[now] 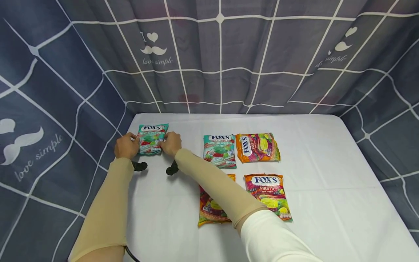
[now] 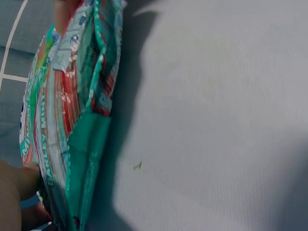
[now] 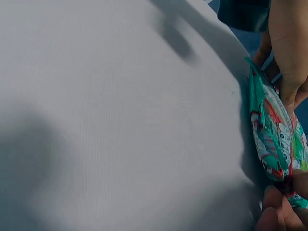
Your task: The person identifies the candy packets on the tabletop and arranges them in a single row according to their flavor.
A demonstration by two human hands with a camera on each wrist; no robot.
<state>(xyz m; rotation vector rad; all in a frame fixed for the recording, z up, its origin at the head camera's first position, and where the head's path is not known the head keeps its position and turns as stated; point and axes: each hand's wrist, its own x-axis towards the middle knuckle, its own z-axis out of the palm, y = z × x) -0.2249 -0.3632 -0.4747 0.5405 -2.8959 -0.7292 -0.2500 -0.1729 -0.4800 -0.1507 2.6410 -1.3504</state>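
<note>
A green bag of Fox's mint candy [image 1: 151, 140] is at the far left of the white table, its printed face toward the head camera. My left hand [image 1: 127, 146] pinches its left side, and my right hand [image 1: 171, 143] grips the right side near the lower corner. In the left wrist view the same candy bag [image 2: 57, 110] appears edge-on, thumb and fingers at its lower end. From the right wrist the bag [image 3: 272, 127] shows at the right border, with fingertips [image 3: 274, 211] of the right hand at its lower corner.
A second green mint bag [image 1: 219, 151] lies mid-table, beside an orange fruit candy bag [image 1: 258, 147] turned sideways. Nearer are another orange bag [image 1: 266, 194] and one [image 1: 212, 211] partly covered by my right forearm. Grey gridded curtains [image 1: 203, 54] enclose the table [image 1: 327, 163].
</note>
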